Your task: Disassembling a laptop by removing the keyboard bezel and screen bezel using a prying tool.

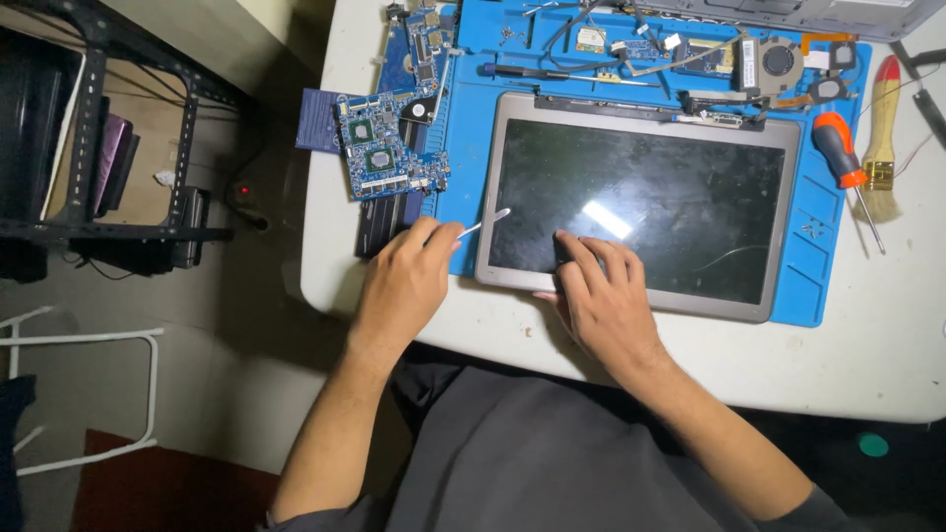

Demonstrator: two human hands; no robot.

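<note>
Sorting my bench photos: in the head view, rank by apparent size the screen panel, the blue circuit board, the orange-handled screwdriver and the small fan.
1. screen panel
2. blue circuit board
3. orange-handled screwdriver, longer than the fan but thin
4. small fan

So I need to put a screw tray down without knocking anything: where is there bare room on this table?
Bare white table runs along the near edge, right of the right hand, below the blue mat. The mat's far strip is crowded with small parts; the circuit board fills the left.
</note>
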